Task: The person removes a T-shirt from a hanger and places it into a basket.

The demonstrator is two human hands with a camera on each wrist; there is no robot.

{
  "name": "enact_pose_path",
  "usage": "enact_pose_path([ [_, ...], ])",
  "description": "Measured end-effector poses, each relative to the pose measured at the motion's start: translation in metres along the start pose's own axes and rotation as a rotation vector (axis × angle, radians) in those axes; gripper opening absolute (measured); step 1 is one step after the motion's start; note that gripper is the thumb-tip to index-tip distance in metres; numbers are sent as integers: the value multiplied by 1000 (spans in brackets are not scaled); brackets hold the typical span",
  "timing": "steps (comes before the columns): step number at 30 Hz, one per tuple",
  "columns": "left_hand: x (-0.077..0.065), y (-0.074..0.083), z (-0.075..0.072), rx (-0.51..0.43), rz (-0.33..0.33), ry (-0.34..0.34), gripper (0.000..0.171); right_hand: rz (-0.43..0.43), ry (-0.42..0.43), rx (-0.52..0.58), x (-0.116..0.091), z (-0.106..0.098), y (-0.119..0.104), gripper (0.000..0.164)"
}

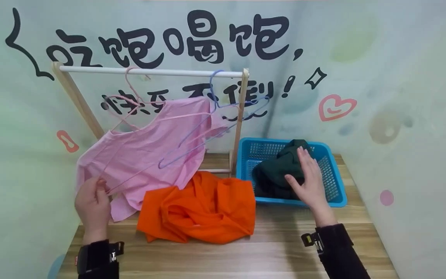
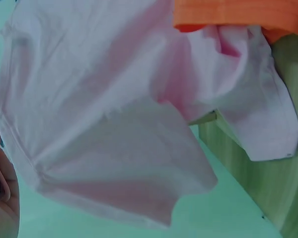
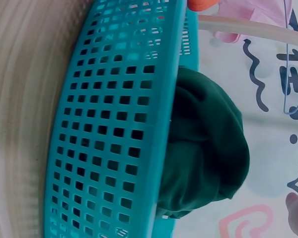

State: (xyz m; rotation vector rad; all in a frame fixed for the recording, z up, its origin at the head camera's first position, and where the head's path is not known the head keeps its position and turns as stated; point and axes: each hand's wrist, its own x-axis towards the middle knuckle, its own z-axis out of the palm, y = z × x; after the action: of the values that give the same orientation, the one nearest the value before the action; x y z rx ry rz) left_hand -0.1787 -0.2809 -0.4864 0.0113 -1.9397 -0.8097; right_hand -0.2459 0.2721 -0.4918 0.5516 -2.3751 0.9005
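My left hand (image 1: 93, 205) pinches the corner of a thin pink hanger (image 1: 130, 179), whose bars cross in front of a pink shirt (image 1: 149, 135). The hanger's rounded end (image 2: 1, 176) shows between the fingers in the left wrist view. The shirt spreads below the rack's rail, its lower edge behind a crumpled orange garment (image 1: 207, 209) on the table. My right hand (image 1: 310, 182) is held over the blue basket (image 1: 339, 193), fingers extended and holding nothing. Beneath it lies a bunched dark green garment (image 3: 203, 144) in the basket.
A small wooden rack with a white rail (image 1: 176, 72) stands at the back left. A pink hanger hook (image 1: 128, 79) and a blue hanger (image 1: 212, 83) hang on it. Walls with printed lettering border the wooden table (image 1: 254, 259) at the back and sides.
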Motion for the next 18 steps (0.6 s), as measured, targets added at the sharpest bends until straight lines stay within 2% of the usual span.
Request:
enact_pose_path([
  [6,-5,-14,-10,42,-89,8,11,3,-13,-11,-3,2,2,80],
  [13,-9,-23,-12,27,-252,6,15,3,-22,-19,-4,4,3,79],
  [15,-10,-25,-10,21,-273,13,16,2,-26,-25,-5,5,4,79],
  [18,-10,-25,-7,33,-270,15,16,-3,-41,-25,-6,8,3,78],
])
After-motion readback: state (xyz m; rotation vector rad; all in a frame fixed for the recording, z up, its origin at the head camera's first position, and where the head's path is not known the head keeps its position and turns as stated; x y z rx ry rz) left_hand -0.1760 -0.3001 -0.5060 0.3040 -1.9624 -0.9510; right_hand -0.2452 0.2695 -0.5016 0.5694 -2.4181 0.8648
